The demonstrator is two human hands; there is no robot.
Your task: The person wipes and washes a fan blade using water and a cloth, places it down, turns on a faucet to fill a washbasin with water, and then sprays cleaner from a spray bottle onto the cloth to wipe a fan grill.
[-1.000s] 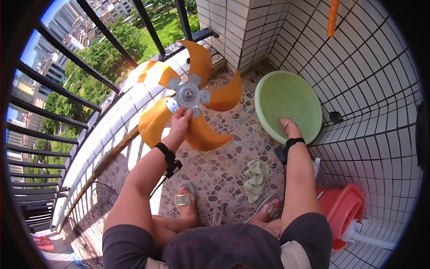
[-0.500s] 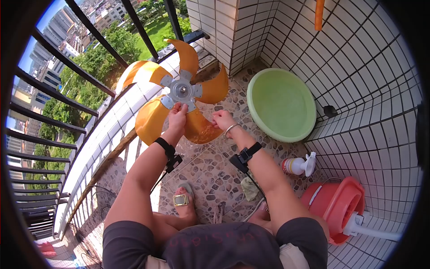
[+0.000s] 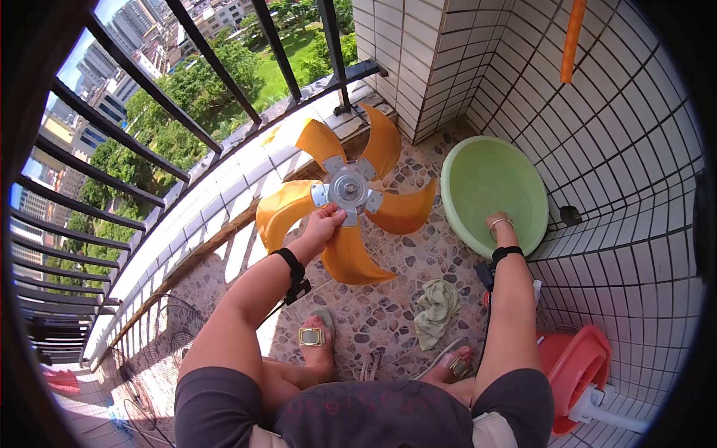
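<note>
My left hand (image 3: 326, 225) pinches a fan blade wheel (image 3: 357, 257) by a metal bracket near its grey hub. The wheel has several curved orange blades, wet-looking and glossy, and is held up over the pebble-patterned floor. Over at the right, my right hand (image 3: 499, 221) reaches down into a round light-green basin (image 3: 454, 213) of water. Its fingers point down into the basin and cannot be made out clearly. A crumpled pale-green rag (image 3: 435, 313) lies on the floor between my arms.
Black railing bars (image 3: 216, 63) on a tiled ledge run along the left. White tiled walls (image 3: 620, 149) close in the right side. A red bucket (image 3: 571, 373) with a white plastic part stands beside my right leg. An orange pipe (image 3: 573, 41) hangs at upper right.
My right hand has left the lower blade and gone right, into the basin. The wheel, still in my left hand, appears farther right and slightly turned. The rag is more exposed.
</note>
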